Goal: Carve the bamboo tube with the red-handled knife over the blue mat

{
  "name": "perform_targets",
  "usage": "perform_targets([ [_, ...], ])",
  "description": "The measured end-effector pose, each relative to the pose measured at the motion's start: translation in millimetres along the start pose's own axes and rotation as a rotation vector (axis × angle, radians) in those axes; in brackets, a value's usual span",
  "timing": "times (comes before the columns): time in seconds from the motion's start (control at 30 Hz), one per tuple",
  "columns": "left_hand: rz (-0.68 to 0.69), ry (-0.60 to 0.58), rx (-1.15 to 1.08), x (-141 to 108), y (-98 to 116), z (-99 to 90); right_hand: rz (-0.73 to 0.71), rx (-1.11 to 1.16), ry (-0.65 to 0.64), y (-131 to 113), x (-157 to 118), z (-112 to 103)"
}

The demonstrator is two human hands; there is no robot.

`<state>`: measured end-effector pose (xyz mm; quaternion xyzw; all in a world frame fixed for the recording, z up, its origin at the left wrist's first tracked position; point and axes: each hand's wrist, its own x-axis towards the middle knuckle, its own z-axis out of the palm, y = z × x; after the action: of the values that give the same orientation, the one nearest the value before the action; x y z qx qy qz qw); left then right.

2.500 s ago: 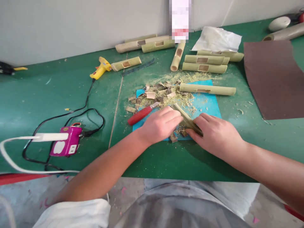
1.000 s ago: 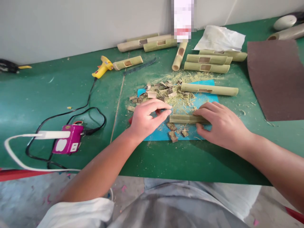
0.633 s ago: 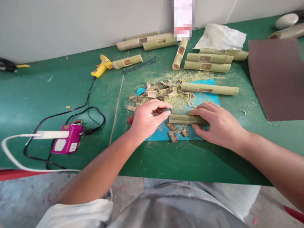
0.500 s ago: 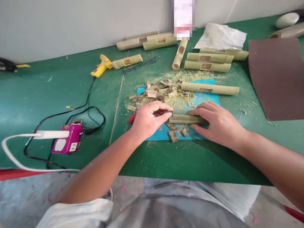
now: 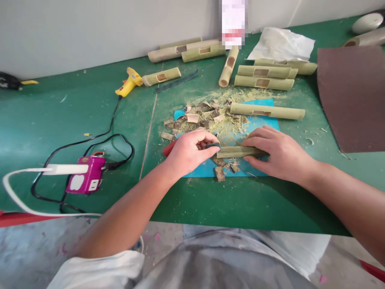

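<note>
My left hand pinches a small dark strip of sandpaper between thumb and fingers, right at the left end of a bamboo tube. Lying across the blue sheet, that tube is gripped by my right hand, which covers its right end. Bamboo offcuts lie just below it. Behind both hands is another bamboo tube with a cut opening, beside a heap of chips and shavings. A red object is partly hidden behind my left hand.
A yellow glue gun and a dark strip lie behind on the green table. Its cord runs to a purple power adapter at left. Several cut bamboo tubes lie at the back. A brown sheet is at right.
The bamboo tube and my right hand have shifted slightly to the right. My left hand stays at the tube's left end, with the sandpaper tilted a little differently.
</note>
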<state>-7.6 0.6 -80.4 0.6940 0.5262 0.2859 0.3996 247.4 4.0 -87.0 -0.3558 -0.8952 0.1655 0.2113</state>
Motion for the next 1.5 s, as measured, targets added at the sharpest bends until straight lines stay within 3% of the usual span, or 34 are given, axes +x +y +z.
perform_targets([
  [0.17,-0.078,-0.042,-0.017,-1.3,-2.1,0.0,-0.011,0.0,-0.007,1.2,0.2,-0.9],
  [0.4,0.116,0.045,0.078,-1.4,0.1,2.6,0.025,0.006,-0.021,-0.2,1.6,-0.9],
  [1.03,0.028,0.057,0.092,0.6,5.3,0.1,-0.091,-0.229,0.007,-3.0,4.4,-0.4],
  [1.5,0.02,0.019,0.036,1.4,4.0,1.3,-0.082,-0.207,-0.004,-3.4,3.0,-0.2],
])
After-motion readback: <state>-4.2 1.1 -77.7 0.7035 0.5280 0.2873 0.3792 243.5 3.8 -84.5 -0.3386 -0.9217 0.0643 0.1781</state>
